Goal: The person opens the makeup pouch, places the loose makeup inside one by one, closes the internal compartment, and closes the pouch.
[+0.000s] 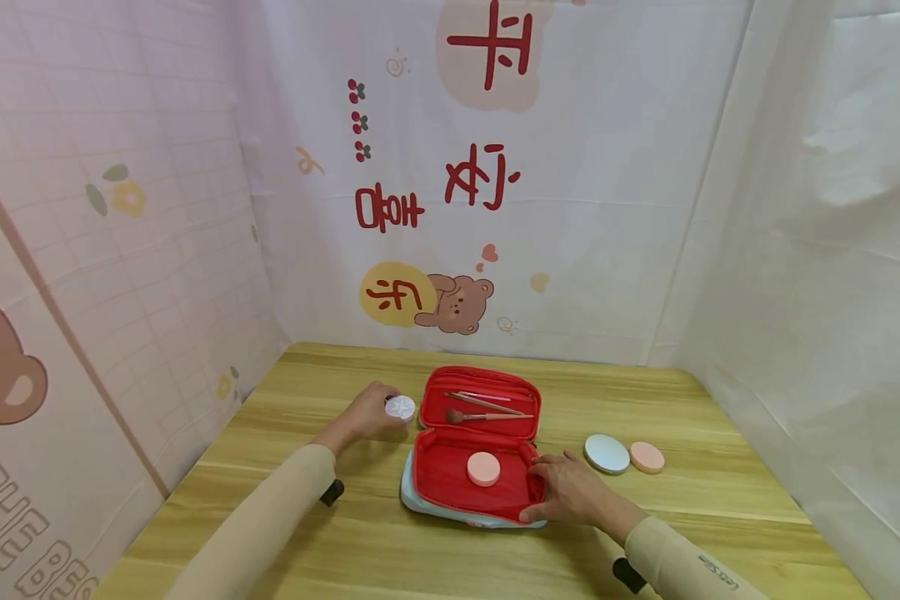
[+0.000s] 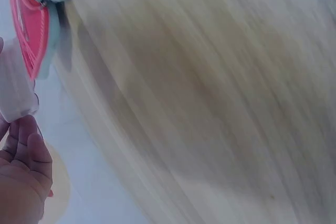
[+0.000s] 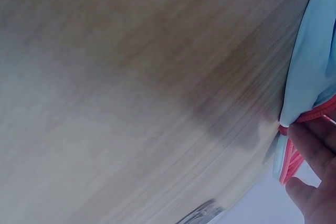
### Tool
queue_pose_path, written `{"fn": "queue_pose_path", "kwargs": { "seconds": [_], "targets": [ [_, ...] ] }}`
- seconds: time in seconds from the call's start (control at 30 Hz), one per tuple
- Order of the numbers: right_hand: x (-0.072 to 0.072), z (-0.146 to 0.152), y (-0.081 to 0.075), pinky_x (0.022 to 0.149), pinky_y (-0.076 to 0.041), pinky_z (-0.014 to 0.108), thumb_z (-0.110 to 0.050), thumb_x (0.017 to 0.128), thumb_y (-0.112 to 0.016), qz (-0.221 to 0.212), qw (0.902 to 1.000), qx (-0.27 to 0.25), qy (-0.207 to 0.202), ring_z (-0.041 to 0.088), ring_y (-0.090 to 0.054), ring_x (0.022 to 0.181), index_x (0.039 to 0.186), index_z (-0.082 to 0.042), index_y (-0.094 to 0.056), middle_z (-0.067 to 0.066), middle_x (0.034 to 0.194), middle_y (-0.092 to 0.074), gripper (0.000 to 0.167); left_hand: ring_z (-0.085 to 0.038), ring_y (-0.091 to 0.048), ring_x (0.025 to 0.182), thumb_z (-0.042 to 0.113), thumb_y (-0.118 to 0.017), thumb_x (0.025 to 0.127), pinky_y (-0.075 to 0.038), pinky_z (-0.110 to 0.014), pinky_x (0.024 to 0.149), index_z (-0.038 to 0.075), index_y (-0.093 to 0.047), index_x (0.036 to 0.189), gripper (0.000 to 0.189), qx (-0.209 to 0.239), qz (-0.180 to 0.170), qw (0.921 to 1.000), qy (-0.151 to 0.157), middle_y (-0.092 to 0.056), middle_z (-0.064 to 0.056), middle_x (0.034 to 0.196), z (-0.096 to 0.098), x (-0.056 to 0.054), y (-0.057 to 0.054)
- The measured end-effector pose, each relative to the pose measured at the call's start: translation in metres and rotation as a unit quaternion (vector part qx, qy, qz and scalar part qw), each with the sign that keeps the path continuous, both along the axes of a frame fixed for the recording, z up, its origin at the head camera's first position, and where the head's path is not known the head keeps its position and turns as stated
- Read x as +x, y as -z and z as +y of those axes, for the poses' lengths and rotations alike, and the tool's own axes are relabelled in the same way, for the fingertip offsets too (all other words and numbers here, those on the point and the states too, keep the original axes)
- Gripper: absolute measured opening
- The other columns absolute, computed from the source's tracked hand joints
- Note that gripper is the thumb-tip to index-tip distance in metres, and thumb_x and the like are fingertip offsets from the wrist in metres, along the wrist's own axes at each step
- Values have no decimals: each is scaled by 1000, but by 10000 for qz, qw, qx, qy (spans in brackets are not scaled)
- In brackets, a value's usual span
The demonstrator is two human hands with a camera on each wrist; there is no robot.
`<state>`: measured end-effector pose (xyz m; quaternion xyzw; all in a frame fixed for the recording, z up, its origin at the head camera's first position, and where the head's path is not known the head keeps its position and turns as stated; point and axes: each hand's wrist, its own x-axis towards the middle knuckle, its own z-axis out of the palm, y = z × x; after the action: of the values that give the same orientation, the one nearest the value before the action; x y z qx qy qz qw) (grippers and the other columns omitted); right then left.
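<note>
Head view: left hand (image 1: 371,412) pinches white jar (image 1: 401,407), just left of the unzipped bag (image 1: 442,479); slack fingers might drop it. Brush (image 1: 492,416) lies in the lid (image 1: 438,396); jolts could dislodge it. Pink disc (image 1: 483,468) inside could slide if right hand (image 1: 572,492), gripping the bag's right side, tugs.

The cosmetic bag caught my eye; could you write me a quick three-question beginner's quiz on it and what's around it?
1. True or false: the brown-bristled makeup brush lies in the lid of the cosmetic bag.
2. Which hand holds the white round container?
3. How many discs lie on the table right of the bag?

Key: 1. True. 2. The left hand. 3. Two: a pale-blue disc and a pink disc.
</note>
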<state>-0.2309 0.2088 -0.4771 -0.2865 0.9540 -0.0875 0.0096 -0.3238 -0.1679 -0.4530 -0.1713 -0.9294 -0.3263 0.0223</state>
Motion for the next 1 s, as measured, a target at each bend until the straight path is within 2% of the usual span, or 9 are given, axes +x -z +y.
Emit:
{"fn": "queue_pose_path", "kwargs": {
  "seconds": [0.23,0.5,0.73,1.0],
  "targets": [
    [1,0,-2,103,-34,66,-62,73,-78,-28,10000,-64,-2,36,-57,118,115,3,-68,19,122,-64,78,-23,-54,96,17,-85,77,-49,-40,84,-6,-64,118,52,114,4,9997,225,-58,-11,106,13,6,-5],
    [1,0,-3,103,-34,66,-62,73,-78,-47,10000,-45,-10,36,-57,118,116,3,-68,19,122,-64,79,-19,-52,89,17,-85,75,-48,-35,77,-1,-66,114,46,331,-230,9982,449,-55,-6,99,25,11,-8],
    [1,0,-2,104,-32,67,-62,73,-78,-83,9999,-79,-4,37,-57,119,116,3,-68,20,123,-63,79,-19,-51,91,22,-85,76,-47,-33,76,1,-67,113,47,307,-262,9972,635,-56,-5,102,36,14,-7],
    [0,1,1,103,-33,67,-64,73,-77,-15,10000,-81,-24,37,-58,118,116,2,-68,19,122,-64,79,-21,-52,93,22,-84,78,-48,-34,76,2,-67,106,39,496,-494,9936,890,-55,-6,103,45,18,-3]
  ]
}}
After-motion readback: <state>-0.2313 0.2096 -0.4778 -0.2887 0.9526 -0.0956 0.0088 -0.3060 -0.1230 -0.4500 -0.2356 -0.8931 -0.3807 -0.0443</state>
